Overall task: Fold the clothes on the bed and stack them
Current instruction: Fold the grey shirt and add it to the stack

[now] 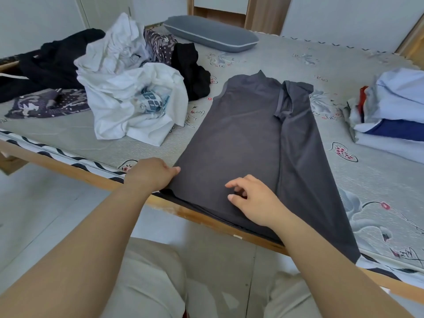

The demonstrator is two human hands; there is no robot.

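Left hand: the left hand (152, 172) lies at the near-left corner of the grey shirt (250, 143), fingers curled at the hem; it looks like a pinch on the cloth, though the fingertips are tucked out of sight.
Right hand: the right hand (254, 199) hovers or rests lightly on the near part of the shirt, fingers loosely bent and holding nothing.
Grey shirt: spread lengthwise on the bed (378, 180), collar at the far end, right side already folded inward, near hem hanging over the bed's wooden edge (75, 172).
Risk, slip: the smooth cloth overhangs the edge, so a one-sided pull could drag it off or undo the folded right side.
Risk, crooked fold: lifting only the left corner would probably skew the hem line.
Unfolded pile: white garments (128, 97), black clothes (52, 63) and patterned cloth (46, 104) wait at the far left.
Stack: folded clothes (394, 111) sit at the right, cut off by the frame.
Hidden: the right sleeve under the fold and the pile's lower layers cannot be made out.
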